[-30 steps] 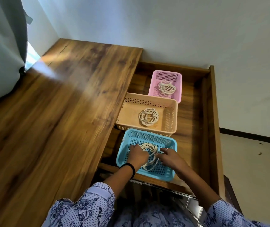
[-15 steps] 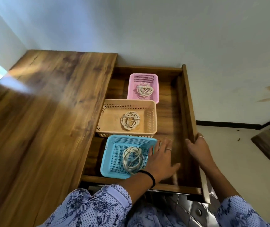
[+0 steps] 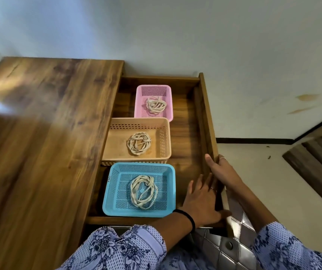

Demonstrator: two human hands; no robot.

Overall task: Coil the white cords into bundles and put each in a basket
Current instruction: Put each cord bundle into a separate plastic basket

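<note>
Three baskets stand in a row inside an open wooden drawer [image 3: 187,121]. The blue basket [image 3: 115,209] at the front holds a coiled white cord [image 3: 143,191]. The orange basket [image 3: 164,133] in the middle holds a second coil [image 3: 138,143]. The pink basket [image 3: 140,94] at the back holds a looser bundle [image 3: 156,105]. My left hand [image 3: 202,203] lies flat on the drawer floor to the right of the blue basket, fingers spread. My right hand [image 3: 221,170] grips the drawer's right side wall, thumb inside and fingers outside.
A broad wooden tabletop [image 3: 39,143] runs along the drawer's left side. A white wall rises behind. To the right lie a pale floor and dark wooden steps [image 3: 316,164]. A metal quilted panel [image 3: 234,248] shows below the drawer front.
Both hands left the cord in the blue basket. The left hand moved right onto the drawer floor; the right hand took hold of the drawer's right wall. The view swung right.
</note>
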